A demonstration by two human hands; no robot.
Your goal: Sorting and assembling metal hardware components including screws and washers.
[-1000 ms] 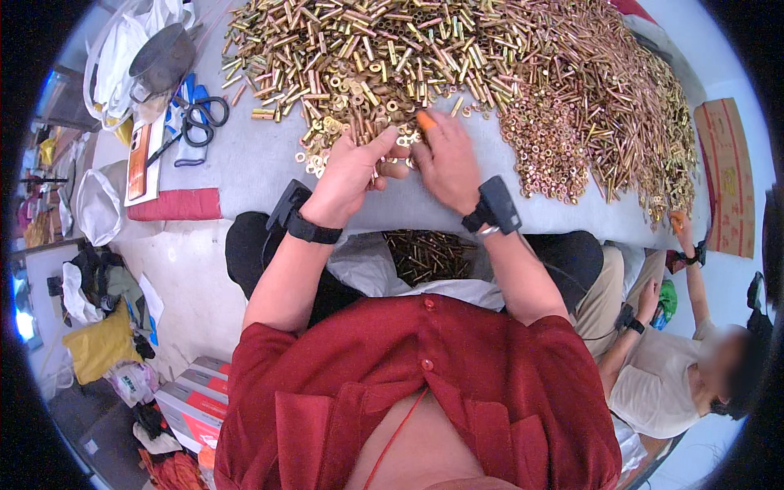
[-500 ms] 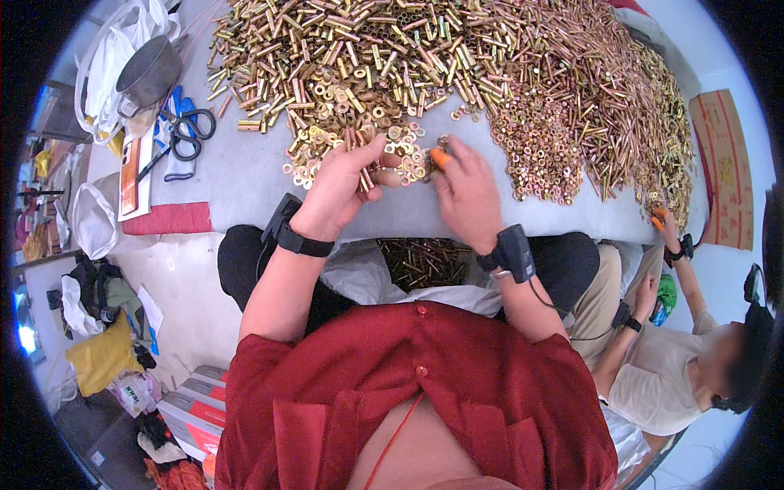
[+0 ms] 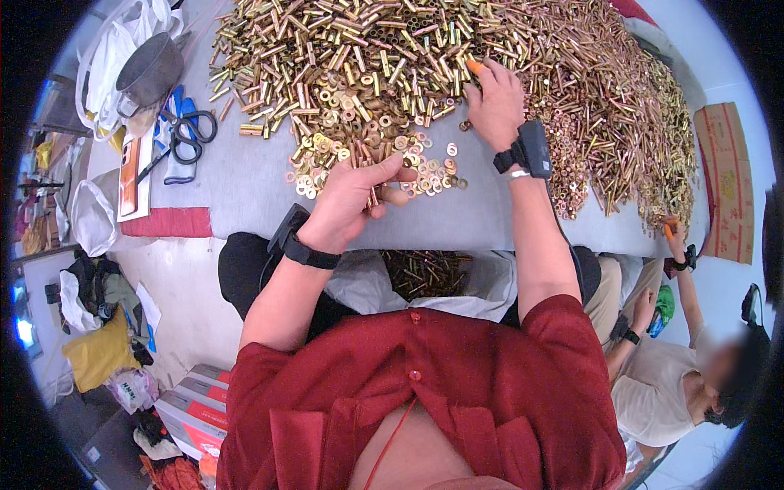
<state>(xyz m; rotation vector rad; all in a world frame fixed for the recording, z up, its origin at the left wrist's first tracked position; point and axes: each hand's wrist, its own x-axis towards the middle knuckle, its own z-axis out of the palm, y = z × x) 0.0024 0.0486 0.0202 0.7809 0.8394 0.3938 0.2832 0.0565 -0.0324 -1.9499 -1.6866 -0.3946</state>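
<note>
- the left hand [image 3: 351, 200] is curled around a small bundle of brass tubes [image 3: 373, 198], thumb stretched across the top, just at the near edge of a patch of flat brass washers [image 3: 367, 151] on the grey table [image 3: 237, 175].
- the right hand [image 3: 494, 102] reaches further up into the big heap of brass tubes [image 3: 392, 41]; its fingers are bent down together, and an orange tip [image 3: 474, 67] shows at the fingertips; whether they pinch a tube i cannot tell.
- a white bag [image 3: 425, 278] with more tubes sits open in the lap, below the table edge.
- left on the table: a flat red rectangular pad [image 3: 167, 222], blue-handled scissors [image 3: 184, 131], a metal bowl [image 3: 151, 72] in white plastic.
- far right: a brown cardboard sheet [image 3: 723, 180] standing on edge; lower left on the floor, stacked white-and-red boxes [image 3: 196, 404].
- another person's hand [image 3: 674, 237] works at the right table edge.
</note>
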